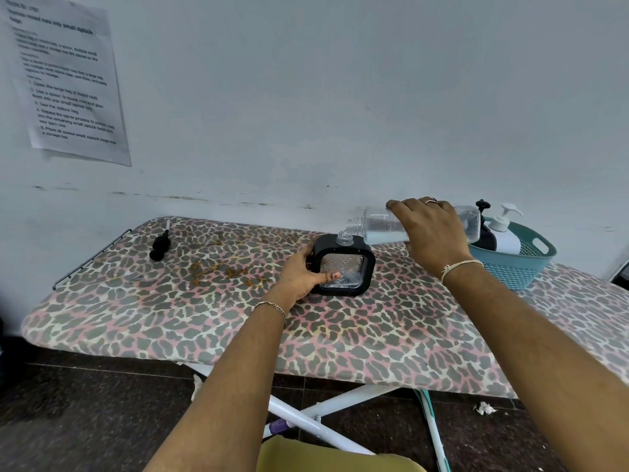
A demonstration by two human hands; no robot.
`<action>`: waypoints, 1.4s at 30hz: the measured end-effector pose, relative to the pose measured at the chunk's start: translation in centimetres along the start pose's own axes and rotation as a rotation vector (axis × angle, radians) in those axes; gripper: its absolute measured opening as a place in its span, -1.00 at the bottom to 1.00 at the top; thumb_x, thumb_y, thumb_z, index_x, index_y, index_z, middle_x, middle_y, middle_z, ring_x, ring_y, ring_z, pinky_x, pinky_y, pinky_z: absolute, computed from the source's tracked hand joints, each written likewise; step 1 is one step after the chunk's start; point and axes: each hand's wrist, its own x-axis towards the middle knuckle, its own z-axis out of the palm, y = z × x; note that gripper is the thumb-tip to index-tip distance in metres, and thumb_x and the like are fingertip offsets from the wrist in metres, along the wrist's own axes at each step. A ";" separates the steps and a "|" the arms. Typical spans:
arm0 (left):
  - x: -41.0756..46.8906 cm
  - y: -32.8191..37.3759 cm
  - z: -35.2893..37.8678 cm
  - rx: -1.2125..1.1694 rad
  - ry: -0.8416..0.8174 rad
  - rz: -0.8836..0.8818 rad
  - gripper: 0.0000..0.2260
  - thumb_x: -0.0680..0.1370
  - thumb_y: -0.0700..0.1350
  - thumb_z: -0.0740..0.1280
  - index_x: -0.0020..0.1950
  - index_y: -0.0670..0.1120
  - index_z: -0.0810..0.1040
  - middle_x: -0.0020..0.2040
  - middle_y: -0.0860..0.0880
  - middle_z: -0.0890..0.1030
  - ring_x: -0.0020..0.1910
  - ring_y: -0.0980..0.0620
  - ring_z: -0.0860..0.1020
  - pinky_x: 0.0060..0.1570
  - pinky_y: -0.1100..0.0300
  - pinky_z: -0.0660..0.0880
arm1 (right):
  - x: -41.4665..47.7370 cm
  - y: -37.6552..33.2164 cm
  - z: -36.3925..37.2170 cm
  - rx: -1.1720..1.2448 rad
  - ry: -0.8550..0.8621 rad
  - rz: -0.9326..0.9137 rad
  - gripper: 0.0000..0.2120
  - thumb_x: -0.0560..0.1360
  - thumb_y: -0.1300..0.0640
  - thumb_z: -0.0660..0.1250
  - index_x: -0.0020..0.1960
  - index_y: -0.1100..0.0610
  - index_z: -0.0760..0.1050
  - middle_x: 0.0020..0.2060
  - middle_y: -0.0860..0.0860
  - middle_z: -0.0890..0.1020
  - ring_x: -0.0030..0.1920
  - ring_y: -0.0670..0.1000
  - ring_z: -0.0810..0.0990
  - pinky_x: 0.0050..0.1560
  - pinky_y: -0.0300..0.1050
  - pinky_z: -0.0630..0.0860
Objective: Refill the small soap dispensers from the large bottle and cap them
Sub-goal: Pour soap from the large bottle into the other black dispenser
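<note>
A small square black dispenser point(354, 248) with a clear window stands upright on the leopard-print ironing board point(170, 318), its clear neck uncapped. My left hand point(303, 275) grips its left side, thumb across the window. My right hand point(434, 233) holds the large clear bottle point(381, 226) tipped nearly flat, its open mouth just above and beside the dispenser's neck; pale liquid lies along the bottle's lower side. A black pump cap point(160, 243) lies on the board at the far left.
A teal basket point(520, 267) at the right of the board holds a white pump bottle point(507, 233) and a black dispenser point(486, 233). The wall runs close behind the board. A printed sheet point(64, 80) hangs on it at upper left.
</note>
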 end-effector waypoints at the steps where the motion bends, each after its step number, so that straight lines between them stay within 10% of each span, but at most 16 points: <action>1: 0.0 0.0 0.0 -0.004 -0.001 -0.003 -0.15 0.30 -0.12 0.58 0.51 -0.04 0.25 0.37 -0.06 0.48 0.39 -0.05 0.40 0.42 -0.03 0.31 | 0.0 0.0 0.0 -0.001 0.001 0.001 -0.33 0.33 0.34 0.44 0.37 0.04 0.33 0.10 0.05 0.61 0.09 0.15 0.57 0.09 0.03 0.46; 42: -0.1 0.0 0.0 -0.016 -0.005 -0.010 -0.15 0.30 -0.11 0.58 0.51 -0.06 0.24 0.40 -0.08 0.44 0.42 -0.08 0.35 0.43 -0.07 0.28 | 0.3 0.0 -0.1 -0.004 0.004 -0.006 -0.35 0.35 0.36 0.41 0.36 0.03 0.33 0.12 0.05 0.60 0.10 0.14 0.56 0.11 0.03 0.45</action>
